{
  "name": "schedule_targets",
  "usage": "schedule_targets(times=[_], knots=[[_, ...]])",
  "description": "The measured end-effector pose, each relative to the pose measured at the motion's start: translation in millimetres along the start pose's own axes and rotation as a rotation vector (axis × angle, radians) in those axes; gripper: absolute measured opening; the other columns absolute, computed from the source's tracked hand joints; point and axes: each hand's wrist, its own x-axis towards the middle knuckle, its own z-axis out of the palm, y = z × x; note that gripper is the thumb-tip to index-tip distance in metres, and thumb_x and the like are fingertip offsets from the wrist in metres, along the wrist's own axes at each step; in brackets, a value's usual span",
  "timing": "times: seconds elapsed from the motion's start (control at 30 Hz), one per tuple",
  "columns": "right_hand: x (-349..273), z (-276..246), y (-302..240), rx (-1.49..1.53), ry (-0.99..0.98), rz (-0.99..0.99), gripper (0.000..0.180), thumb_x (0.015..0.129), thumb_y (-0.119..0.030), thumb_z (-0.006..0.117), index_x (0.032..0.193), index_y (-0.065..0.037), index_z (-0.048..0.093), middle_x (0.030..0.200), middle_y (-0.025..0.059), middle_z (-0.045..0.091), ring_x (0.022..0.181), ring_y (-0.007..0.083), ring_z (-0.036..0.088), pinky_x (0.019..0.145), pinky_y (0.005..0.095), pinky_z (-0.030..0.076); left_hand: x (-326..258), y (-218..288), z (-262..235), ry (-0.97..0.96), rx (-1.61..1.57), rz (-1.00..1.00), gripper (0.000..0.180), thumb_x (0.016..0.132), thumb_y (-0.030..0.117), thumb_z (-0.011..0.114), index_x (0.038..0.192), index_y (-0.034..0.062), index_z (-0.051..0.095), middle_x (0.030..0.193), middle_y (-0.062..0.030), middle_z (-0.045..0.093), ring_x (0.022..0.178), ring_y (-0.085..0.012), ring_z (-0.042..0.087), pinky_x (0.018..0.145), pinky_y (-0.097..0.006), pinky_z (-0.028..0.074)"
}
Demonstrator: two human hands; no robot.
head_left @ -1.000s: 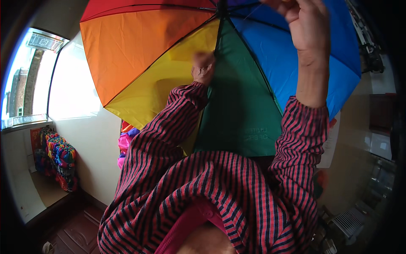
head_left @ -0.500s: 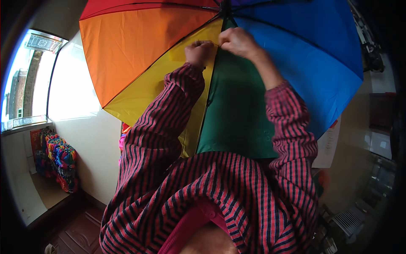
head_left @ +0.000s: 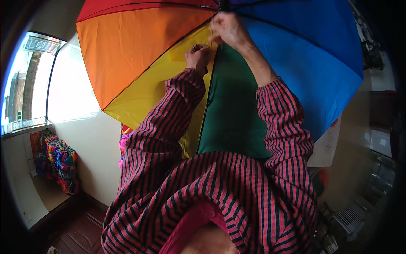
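Fingers of my left hand (head_left: 197, 56) and right hand (head_left: 229, 30) are curled; what they hold, I cannot tell. The open umbrella (head_left: 127, 46) is spread behind them. Too hard pulling could, I think, bend the rib (head_left: 209, 101).

The right hand (head_left: 229, 31) swung from between one and two o'clock to just past twelve, nearing the left hand (head_left: 197, 56).

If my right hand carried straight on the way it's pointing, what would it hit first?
Probably the black hub of the umbrella, just above your right hand in the picture; depth is unclear, so it might pass in front.
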Motion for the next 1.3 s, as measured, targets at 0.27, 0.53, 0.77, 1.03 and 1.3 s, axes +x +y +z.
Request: schedule_targets(times=[0.27,0.53,0.77,1.03,1.3], knots=[[-14,51,-180,-0.076,0.107,-0.962,0.018,0.088,-0.013,0.055,0.077,0.000,0.050,0.063,0.0136,0.053,0.060,0.0261,0.060,0.055,0.0345,0.048,1,-21,-10,0.022,0.616,0.420,0.013,0.080,0.015,0.061,0.083,0.0028,0.062,0.061,-0.0038,0.060,0.052,-0.0150,0.055,0.050,-0.028,0.044],[-41,95,-201,-0.565,0.515,-1.038,0.008,0.076,-0.009,0.063,0.076,-0.005,0.056,0.066,0.0090,0.061,0.059,0.0217,0.065,0.043,0.0316,0.049,3,-21,4,0.091,0.856,0.526,0.028,0.082,0.028,0.060,0.092,0.0018,0.063,0.085,-0.0128,0.064,0.079,-0.0252,0.061,0.071,-0.035,0.047],[-48,151,-175,-0.304,0.477,-1.250,0.015,0.068,-0.010,0.065,0.070,-0.006,0.050,0.057,0.0042,0.048,0.052,0.0188,0.055,0.045,0.0318,0.045,-10,-14,21,0.002,0.833,0.358,0.035,0.085,0.033,0.056,0.099,0.0005,0.059,0.106,-0.0191,0.060,0.097,-0.0321,0.059,0.082,-0.040,0.045],[-59,193,-162,-0.344,0.218,-1.235,0.012,0.070,-0.009,0.061,0.067,-0.004,0.050,0.058,0.0065,0.051,0.059,0.0206,0.060,0.050,0.0326,0.048,-15,-33,34,0.255,0.654,0.603,0.035,0.081,0.031,0.059,0.089,-0.0025,0.065,0.084,-0.0182,0.067,0.078,-0.0311,0.064,0.075,-0.040,0.049],[-78,205,-158,-0.308,0.103,-1.221,0.010,0.072,-0.010,0.060,0.071,-0.003,0.053,0.060,0.0067,0.053,0.064,0.0220,0.061,0.054,0.0338,0.049,14,-20,18,0.118,0.854,0.324,0.034,0.077,0.027,0.064,0.090,-0.0029,0.069,0.080,-0.0165,0.069,0.076,-0.0274,0.066,0.074,-0.037,0.050]])
